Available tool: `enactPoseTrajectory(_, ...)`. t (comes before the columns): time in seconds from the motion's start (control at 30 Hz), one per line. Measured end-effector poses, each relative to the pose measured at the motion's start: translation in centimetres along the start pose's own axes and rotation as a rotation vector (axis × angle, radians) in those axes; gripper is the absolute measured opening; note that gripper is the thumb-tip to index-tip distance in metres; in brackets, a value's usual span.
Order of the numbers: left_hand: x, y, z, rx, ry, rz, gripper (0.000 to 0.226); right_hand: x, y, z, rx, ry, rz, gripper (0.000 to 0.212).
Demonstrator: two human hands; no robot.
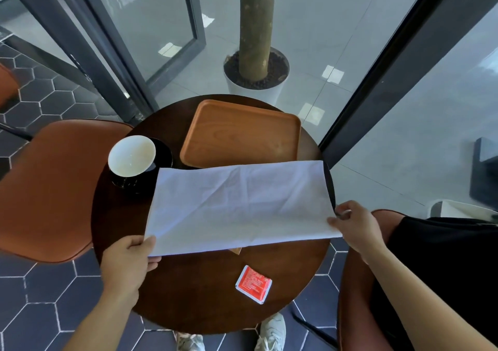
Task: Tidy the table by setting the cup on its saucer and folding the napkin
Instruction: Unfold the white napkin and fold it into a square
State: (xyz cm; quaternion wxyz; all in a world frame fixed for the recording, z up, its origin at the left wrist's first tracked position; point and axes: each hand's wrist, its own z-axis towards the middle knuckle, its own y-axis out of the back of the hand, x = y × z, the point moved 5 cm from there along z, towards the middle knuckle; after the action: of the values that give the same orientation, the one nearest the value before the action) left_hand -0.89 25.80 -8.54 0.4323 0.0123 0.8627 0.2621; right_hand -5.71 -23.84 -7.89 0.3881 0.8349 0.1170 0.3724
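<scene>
**Two hands on the napkin, cup's already parked**

Left hand (pixel 129 256) and right hand (pixel 353 226) each pinch a near corner of the napkin (pixel 237 205), spread mid-table. Cup (pixel 132 155) sits on its saucer (pixel 161 154). Match the edges up before creasing, I'd say.

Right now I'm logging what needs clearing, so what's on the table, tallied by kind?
Cup: 1
Saucer: 1
Napkin, held by both hands: 1
Wooden tray: 1
Red packet: 1
Total: 5
</scene>
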Motion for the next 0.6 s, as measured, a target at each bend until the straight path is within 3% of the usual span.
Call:
enactPoseTrajectory(0.13, -0.5, 0.5, -0.8, 0.006, -0.053, -0.030, 0.006, 1.6, 0.2, -2.2, -0.137, 0.118, -0.117, 0.025)
enactPoseTrajectory(0.23, -1.0, 0.8, -1.5, -0.001, -0.070, -0.036, 0.008, 3.5, -1.7, -4.9, -0.074, 0.262, 0.076, 0.017)
enactPoseTrajectory(0.4, -2.7, 1.0, -2.7, -0.046, -0.135, -0.049, 0.006, 4.1, -5.8, -6.7, 0.146, 0.153, 0.348, 0.019)
enactPoseTrajectory(0.6, -4.6, 1.0, -4.0, -0.025, -0.210, -0.083, 0.007, 2.6, -4.9, -6.3, 0.070, 0.055, 0.497, 0.022)
